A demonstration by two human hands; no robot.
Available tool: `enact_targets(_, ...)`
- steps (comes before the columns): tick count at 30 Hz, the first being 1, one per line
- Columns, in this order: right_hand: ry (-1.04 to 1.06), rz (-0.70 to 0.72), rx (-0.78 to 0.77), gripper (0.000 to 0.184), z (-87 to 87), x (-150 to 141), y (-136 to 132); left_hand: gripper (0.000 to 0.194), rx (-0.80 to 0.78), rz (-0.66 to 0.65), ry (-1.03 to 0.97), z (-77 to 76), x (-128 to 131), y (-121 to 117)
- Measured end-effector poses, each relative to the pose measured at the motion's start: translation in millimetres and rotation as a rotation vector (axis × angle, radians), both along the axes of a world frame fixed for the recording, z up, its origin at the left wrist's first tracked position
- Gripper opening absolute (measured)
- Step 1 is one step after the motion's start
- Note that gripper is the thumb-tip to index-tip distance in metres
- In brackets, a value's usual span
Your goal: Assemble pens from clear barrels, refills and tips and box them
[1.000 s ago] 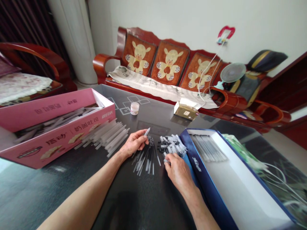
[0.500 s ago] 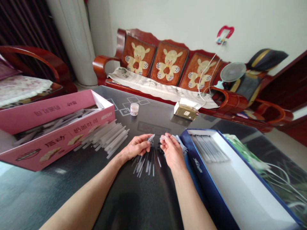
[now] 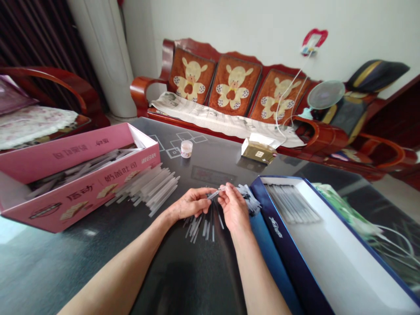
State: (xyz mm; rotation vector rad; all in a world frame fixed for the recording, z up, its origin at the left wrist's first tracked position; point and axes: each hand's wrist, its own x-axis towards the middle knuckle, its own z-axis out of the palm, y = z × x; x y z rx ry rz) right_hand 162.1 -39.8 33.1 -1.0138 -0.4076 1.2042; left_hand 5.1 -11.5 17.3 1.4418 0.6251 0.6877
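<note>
My left hand (image 3: 190, 203) and my right hand (image 3: 234, 208) meet above the dark glass table (image 3: 210, 174). The left fingers pinch a slim pen refill (image 3: 213, 194), and the right fingertips close on its far end. Beneath my hands lies a loose fan of thin refills with black parts (image 3: 201, 226). A heap of translucent and black pen parts (image 3: 249, 199) sits just right of my right hand, partly hidden by it. A pile of clear plastic tubes (image 3: 149, 190) lies left of my left hand.
An open pink carton (image 3: 82, 197) holding more tubes stands at the left. An open blue-and-white box (image 3: 288, 236) with rows of refills lies at the right. A small jar (image 3: 186, 148) and a small cardboard box (image 3: 258, 153) stand farther back, before a red wooden sofa (image 3: 229, 87).
My right hand has come closer to the left and now closes on the refill's end. The refill has tilted from upright toward horizontal.
</note>
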Motion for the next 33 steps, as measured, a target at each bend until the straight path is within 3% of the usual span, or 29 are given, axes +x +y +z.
enact_targets(8, -0.208, 0.056, 0.018, 0.033, -7.3, -1.5, -1.5, 0.050, 0.017, 0.004, 0.031, -2.1, -0.8, 1.2)
enact_targets(12, -0.279, 0.076, 0.017, 0.032, -8.2, -0.8, -2.2, 0.038, 0.053, 0.027, 0.078, 1.5, -1.1, 0.5)
enact_targets(22, -0.287, 0.088, 0.041, 0.033, 1.3, -2.0, -4.1, 0.048, 0.392, 0.086, 0.199, 8.4, -0.7, -1.8)
enact_targets(33, -0.205, 0.111, -0.015, 0.037, 2.7, -1.7, -4.9, 0.035, 0.659, 0.156, 0.313, 10.5, 0.2, -6.7)
